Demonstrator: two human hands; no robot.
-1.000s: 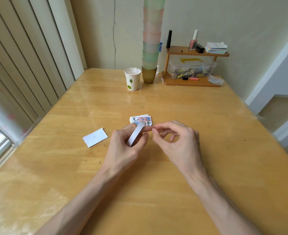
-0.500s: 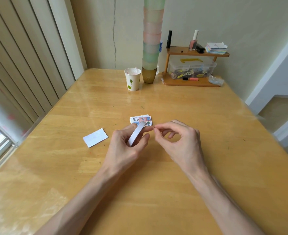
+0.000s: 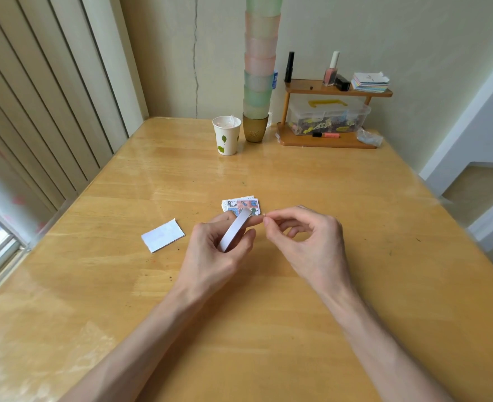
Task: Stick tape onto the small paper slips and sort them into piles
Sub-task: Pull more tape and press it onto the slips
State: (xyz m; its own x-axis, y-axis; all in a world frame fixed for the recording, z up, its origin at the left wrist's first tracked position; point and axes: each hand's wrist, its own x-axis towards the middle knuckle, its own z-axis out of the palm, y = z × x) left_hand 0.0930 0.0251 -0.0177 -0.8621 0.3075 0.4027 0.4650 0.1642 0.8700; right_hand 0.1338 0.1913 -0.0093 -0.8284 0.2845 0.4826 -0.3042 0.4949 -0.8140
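My left hand (image 3: 216, 250) grips a white roll of tape (image 3: 235, 229) edge-on above the middle of the wooden table (image 3: 297, 175). Close to its right, my right hand (image 3: 306, 242) pinches thumb and forefinger together at the roll's far end; the tape end itself is too thin to make out. Just beyond the roll lies a small pile of printed paper slips (image 3: 240, 203), partly hidden by the roll. A white slip pile (image 3: 163, 235) lies face-down to the left of my left hand.
At the table's far edge stand a paper cup (image 3: 227, 135), a tall stack of coloured cups (image 3: 259, 82), and a small wooden shelf (image 3: 330, 117) holding a clear box, bottles and a note pad. Blinds and a window run along the left.
My right hand has drawn slightly to the right and away from the roll, fingertips still pinched. The left hand and roll have stayed nearly still.
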